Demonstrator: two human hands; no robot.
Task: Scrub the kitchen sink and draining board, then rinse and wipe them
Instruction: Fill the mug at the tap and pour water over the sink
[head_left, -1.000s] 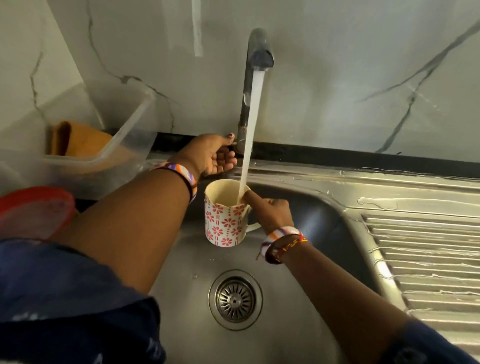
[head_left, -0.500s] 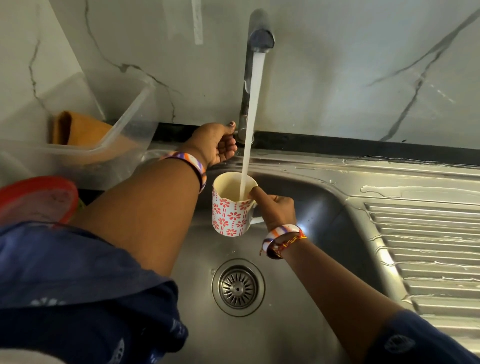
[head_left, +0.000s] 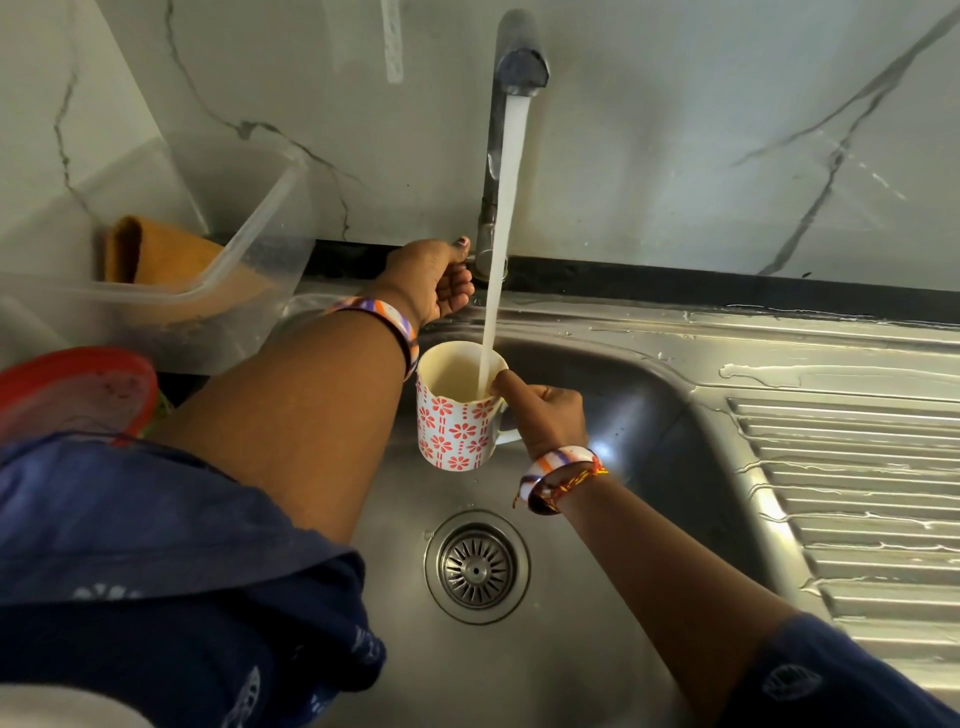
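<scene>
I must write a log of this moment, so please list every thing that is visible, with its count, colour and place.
mug: one, white with red flowers, under the water stream
tap: one, metal, at the wall, running
sink: one, steel, centre
drain strainer: one, metal, sink bottom
draining board: one, steel, wet, right
plastic container: one, clear, left
cloth: one, orange-brown, inside the container
lid: one, red, far left
left hand: at the tap base
right hand: holds the mug handle
</scene>
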